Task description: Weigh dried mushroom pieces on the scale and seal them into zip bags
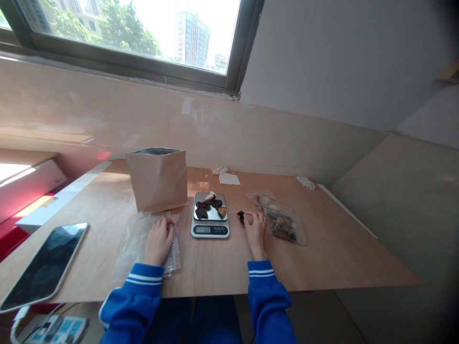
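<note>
My right hand (254,229) pinches a small dark dried piece (241,217), like a bit of dried mushroom, just above the table right of the scale. A kitchen scale (210,230) stands between my hands, its display lit but unreadable. On its shiny plate lie several dried mushroom pieces (202,213), mostly dark, some tan. My left hand (159,239) rests with curled fingers on a stack of clear zip bags (132,243); nothing shows in its grasp. Beside my right hand are clear zip bags of dried pieces (285,224).
An upright brown paper pouch (159,184), its top open, stands behind the clear bags. A tablet (46,267) lies at the left edge. White paper (229,179) and crumpled tissue (305,182) lie at the back. A power strip (60,329) is below the table (340,248).
</note>
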`<state>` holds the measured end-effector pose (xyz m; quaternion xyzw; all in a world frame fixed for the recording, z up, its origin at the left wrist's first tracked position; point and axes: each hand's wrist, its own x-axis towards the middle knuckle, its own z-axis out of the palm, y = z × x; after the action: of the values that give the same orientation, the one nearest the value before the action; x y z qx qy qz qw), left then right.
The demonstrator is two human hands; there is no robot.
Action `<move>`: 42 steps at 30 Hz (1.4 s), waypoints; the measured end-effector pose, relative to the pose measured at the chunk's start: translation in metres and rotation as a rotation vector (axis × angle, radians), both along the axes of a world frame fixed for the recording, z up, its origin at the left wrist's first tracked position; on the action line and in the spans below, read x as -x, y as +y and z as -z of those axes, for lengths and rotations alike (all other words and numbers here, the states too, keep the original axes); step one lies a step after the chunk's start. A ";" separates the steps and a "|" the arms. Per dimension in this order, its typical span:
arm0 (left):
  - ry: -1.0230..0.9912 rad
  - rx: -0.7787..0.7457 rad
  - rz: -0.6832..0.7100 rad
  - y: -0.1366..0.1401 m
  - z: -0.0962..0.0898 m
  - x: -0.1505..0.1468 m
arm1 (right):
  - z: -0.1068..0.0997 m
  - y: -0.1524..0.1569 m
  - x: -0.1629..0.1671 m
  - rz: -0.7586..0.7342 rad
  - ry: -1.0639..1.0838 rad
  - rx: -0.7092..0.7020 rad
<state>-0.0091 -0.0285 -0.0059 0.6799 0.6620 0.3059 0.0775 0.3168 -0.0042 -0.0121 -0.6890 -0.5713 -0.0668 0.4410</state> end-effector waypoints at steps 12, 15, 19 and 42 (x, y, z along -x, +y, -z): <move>-0.139 -0.533 -0.168 0.015 -0.087 -0.003 | 0.005 -0.010 0.006 0.070 0.112 -0.155; -0.100 -0.669 -0.245 0.035 -0.145 0.002 | -0.001 -0.013 0.009 0.044 0.091 -0.181; -0.012 -0.597 -0.276 0.072 -0.188 0.016 | -0.007 -0.016 0.016 -0.051 0.049 -0.217; 0.030 -0.210 -0.223 -0.068 -0.155 0.012 | -0.146 -0.104 0.173 -0.905 -0.196 -0.155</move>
<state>-0.0215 -0.0967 0.1491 0.6111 0.6987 0.3700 -0.0381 0.1437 -0.1082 0.1341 -0.3260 -0.8466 0.0248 0.4200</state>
